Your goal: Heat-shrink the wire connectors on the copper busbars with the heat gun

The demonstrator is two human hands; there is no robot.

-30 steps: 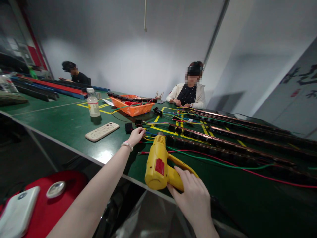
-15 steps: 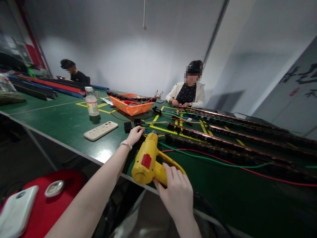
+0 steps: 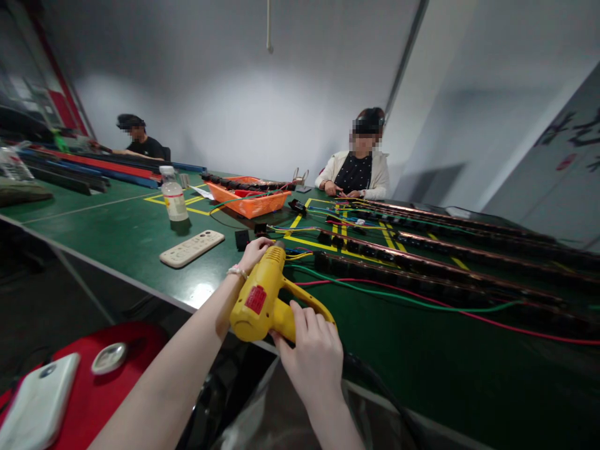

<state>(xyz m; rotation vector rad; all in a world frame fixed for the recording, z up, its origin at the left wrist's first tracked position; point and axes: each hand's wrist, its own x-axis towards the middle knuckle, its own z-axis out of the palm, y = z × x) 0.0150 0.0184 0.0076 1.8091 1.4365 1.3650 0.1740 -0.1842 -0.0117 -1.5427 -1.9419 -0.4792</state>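
My right hand (image 3: 313,351) is wrapped round the handle of a yellow heat gun (image 3: 262,290) with a red label. The gun's nozzle points away from me, over the wires near my left hand. My left hand (image 3: 255,252), with a bracelet at the wrist, is closed on thin coloured wires (image 3: 300,254); the gun hides part of its fingers. Just beyond that hand lies a small black connector (image 3: 242,240). From the wires a long dark bar with copper parts (image 3: 347,267) runs off to the right. A green wire (image 3: 375,292) and a red wire lie loose in front of it.
On the green table stand a bottle (image 3: 174,199), a beige phone-like case (image 3: 192,249) and an orange basket (image 3: 253,205). More copper bars (image 3: 435,250) lie at right. A red stool (image 3: 126,369) holds a white phone (image 3: 40,400). Two people sit across the table.
My right hand and the heat gun have shifted left, bringing the nozzle over the wires closer to my left hand. The left hand has barely moved.
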